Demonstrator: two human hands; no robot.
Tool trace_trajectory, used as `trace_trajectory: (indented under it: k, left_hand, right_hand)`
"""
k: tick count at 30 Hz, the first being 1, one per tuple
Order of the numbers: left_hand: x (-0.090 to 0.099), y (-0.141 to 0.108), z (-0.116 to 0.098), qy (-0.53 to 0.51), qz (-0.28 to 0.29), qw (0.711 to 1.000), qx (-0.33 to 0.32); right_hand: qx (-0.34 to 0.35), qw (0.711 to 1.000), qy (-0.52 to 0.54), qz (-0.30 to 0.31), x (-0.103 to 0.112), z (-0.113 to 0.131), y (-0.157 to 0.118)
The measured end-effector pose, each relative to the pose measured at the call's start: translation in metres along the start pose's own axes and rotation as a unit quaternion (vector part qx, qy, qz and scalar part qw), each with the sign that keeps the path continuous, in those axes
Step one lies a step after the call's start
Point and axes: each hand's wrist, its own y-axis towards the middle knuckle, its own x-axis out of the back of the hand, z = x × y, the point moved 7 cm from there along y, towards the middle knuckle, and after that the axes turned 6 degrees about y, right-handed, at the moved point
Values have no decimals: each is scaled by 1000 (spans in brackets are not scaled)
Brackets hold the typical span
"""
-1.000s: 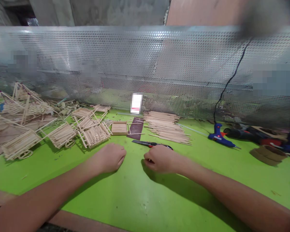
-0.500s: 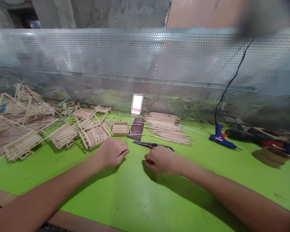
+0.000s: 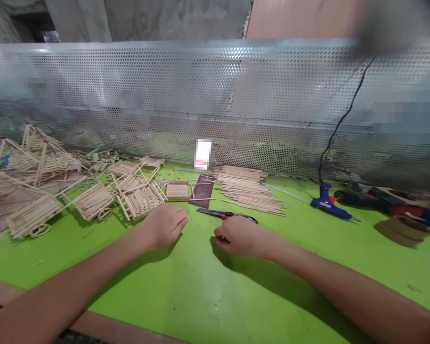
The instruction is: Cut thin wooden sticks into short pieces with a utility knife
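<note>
My left hand (image 3: 165,226) rests closed on the green table (image 3: 186,296), nothing showing from its fingers. It lies just in front of a small stick-built cart (image 3: 143,201). Across a short gap, my right hand (image 3: 238,236) is curled into a loose fist, also with nothing sticking out. Right behind its knuckles lies a utility knife (image 3: 211,212), blade end pointing left, handle partly covered by the hand. Beyond the knife are a dark brown flat piece (image 3: 201,191) and a shallow stick box with two long shafts (image 3: 178,190).
A stack of thin wooden sticks (image 3: 249,188) lies at back centre. More carts (image 3: 93,200) and stick frames (image 3: 39,148) crowd the left. On the right are a blue glue gun (image 3: 329,203) with its cord, a black-and-red tool (image 3: 383,200) and a tape roll (image 3: 403,231). Perforated metal (image 3: 172,91) borders the back.
My left hand has drawn slightly left, widening the gap between the hands. My right hand keeps its place, and the things on the table have not moved.
</note>
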Motion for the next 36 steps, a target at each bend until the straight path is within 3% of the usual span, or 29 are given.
trace_trajectory:
  k: [5,12,16,18,23,29,36]
  left_hand:
    - [-12,-3,-7,38,61,997,-38]
    - [3,0,-11,21,2,999,-46]
    - [-7,-3,-11,20,97,995,-34]
    - [-11,-4,-11,31,114,992,-34]
    - [-9,0,-8,17,41,998,-54]
    - [11,-1,-1,-209,-66,976,-12]
    - [24,-6,-1,-280,-113,953,-8]
  right_hand:
    - [3,1000,6,0,-1,0,0]
    - [9,1000,10,-17,-1,0,0]
    - [6,1000,-1,-7,0,1,1]
    - [1,1000,-3,1,0,1,0]
    - [3,1000,-9,-7,1,2,0]
    - [0,1000,4,-15,0,0,0]
    - [6,1000,22,-18,0,0,0]
